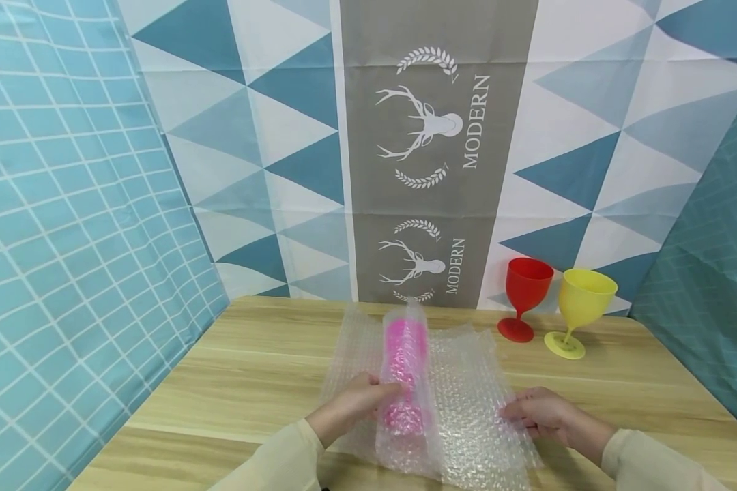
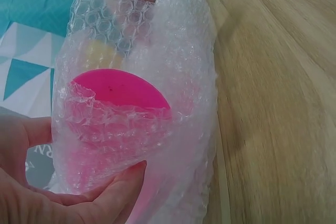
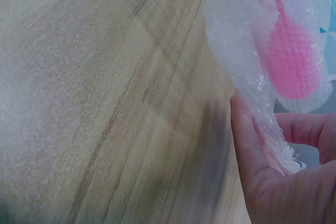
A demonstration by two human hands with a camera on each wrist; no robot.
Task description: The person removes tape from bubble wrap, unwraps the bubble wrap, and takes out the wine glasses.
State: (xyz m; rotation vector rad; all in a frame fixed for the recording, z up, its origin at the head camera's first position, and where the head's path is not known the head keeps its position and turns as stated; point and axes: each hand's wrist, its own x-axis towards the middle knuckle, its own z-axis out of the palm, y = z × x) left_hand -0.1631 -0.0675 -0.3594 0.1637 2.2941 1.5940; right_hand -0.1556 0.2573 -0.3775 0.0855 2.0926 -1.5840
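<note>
A pink plastic goblet [image 1: 404, 344] lies on its side, partly rolled in a sheet of clear bubble wrap [image 1: 469, 392]. My left hand [image 1: 357, 404] grips the wrapped goblet from its left side, thumb on top. In the left wrist view, the goblet's round pink base or rim [image 2: 123, 90] shows at the open end of the roll. The loose right edge of the sheet is pinched by my right hand [image 1: 549, 417]. Through the film in the right wrist view, the goblet's bowl [image 3: 293, 61] and thin stem are visible.
At the back right of the wooden table [image 1: 246, 368] stand a red goblet [image 1: 526, 290] and a yellow goblet [image 1: 583, 300], both upright. Patterned cloth [image 1: 282, 123] rises behind the table, with blue cloth walls at left and right.
</note>
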